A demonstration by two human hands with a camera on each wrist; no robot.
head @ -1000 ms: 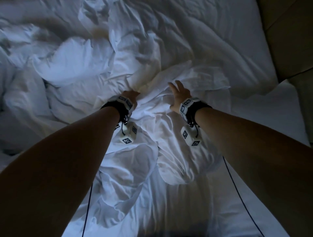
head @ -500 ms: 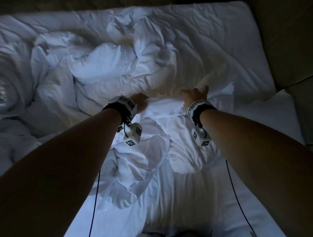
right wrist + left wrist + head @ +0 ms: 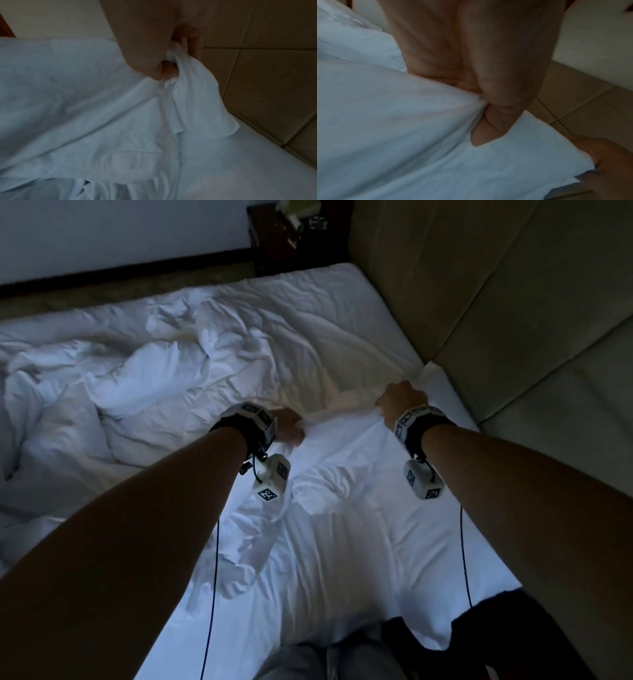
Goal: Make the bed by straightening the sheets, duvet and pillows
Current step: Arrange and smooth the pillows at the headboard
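Observation:
A white sheet lies crumpled across the middle of the bed in dim light. My left hand grips its upper edge, thumb pressed into the cloth in the left wrist view. My right hand holds the same edge in a fist nearer the headboard, with a bunched corner hanging from it in the right wrist view. Between the two hands the edge is drawn taut. A rumpled white duvet is heaped on the left half of the bed.
A padded beige headboard runs along the right side. A dark nightstand with small items stands past the far corner of the mattress. My legs and dark clothing are at the near edge. Cables hang from both wrists.
Both hands closed on the sheet's edge and moved apart, the right one toward the headboard, pulling the edge taut. The head view lifted, showing the far side of the bed and the nightstand.

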